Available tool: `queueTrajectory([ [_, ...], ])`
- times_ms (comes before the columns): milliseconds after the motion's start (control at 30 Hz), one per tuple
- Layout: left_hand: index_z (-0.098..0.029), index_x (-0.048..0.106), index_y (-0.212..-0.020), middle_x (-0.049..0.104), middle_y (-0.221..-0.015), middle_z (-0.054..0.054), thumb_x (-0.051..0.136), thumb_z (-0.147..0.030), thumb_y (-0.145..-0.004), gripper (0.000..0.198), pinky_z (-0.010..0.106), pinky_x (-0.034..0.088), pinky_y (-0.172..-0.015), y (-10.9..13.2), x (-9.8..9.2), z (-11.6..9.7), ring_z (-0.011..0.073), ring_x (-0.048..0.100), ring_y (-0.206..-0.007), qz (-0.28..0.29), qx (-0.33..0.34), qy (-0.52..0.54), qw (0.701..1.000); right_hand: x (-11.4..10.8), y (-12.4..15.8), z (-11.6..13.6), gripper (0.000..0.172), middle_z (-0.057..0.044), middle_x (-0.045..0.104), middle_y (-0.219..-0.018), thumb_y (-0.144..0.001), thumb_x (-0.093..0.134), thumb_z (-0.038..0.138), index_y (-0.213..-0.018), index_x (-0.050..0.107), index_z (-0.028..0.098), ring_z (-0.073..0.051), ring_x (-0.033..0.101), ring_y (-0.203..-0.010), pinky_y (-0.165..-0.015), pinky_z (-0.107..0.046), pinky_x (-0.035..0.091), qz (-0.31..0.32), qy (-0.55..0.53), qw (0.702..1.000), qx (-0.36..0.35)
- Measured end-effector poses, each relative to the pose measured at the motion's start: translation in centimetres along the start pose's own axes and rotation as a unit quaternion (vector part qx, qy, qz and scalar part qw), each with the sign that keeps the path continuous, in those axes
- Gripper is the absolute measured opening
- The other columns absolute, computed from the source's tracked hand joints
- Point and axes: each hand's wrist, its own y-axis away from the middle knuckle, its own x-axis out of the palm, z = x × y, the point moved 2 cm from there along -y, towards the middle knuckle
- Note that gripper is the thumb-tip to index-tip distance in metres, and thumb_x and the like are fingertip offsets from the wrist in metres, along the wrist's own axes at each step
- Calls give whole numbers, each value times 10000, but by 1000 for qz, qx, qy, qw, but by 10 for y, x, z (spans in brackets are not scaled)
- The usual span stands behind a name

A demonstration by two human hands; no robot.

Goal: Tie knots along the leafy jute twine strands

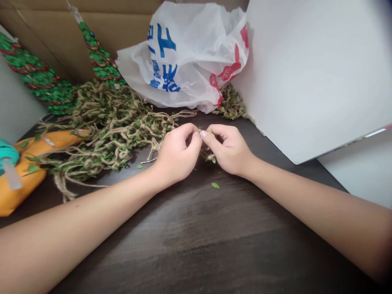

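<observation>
My left hand and my right hand meet in the middle of the view, their fingertips pinching a thin piece of jute twine between them. A large tangle of jute twine with small green leaves spreads out to the left of my left hand and reaches it. A smaller leafy clump lies beyond my right hand. Single loose green leaves rest on the table below my hands. The pinched section is mostly hidden by my fingers.
The dark wood table lies under everything. A crumpled white plastic bag with blue and red print stands behind my hands, and a large white board rises at the right. Green beaded garlands lean against a cardboard box wall. An orange object lies at the left.
</observation>
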Motion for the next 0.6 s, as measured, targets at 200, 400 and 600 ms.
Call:
queueTrajectory([
  [200,-164,564,-697,486,-605,-33,484,-196,-900,220,273,338,-563,-1,1,0,113,428,-593,11,-3,4,1000,0,-1,0,388,37,432,-584,-942,561,295,-594,423,193,-105,392,-584,-581,-286,303,3,3,1000,2],
  [400,-158,562,-701,498,-615,-34,472,-179,-893,214,267,342,-575,-1,2,0,110,443,-604,15,-7,11,1000,0,0,0,380,37,423,-585,-946,541,286,-597,421,192,-105,391,-588,-583,-285,299,5,7,1000,3],
  [600,-162,558,-715,514,-637,-28,462,-186,-894,205,273,344,-591,-1,2,3,116,457,-622,20,1,1,1000,0,-1,-1,383,41,410,-585,-936,548,278,-593,396,195,-102,379,-585,-579,-284,291,5,12,1000,0],
])
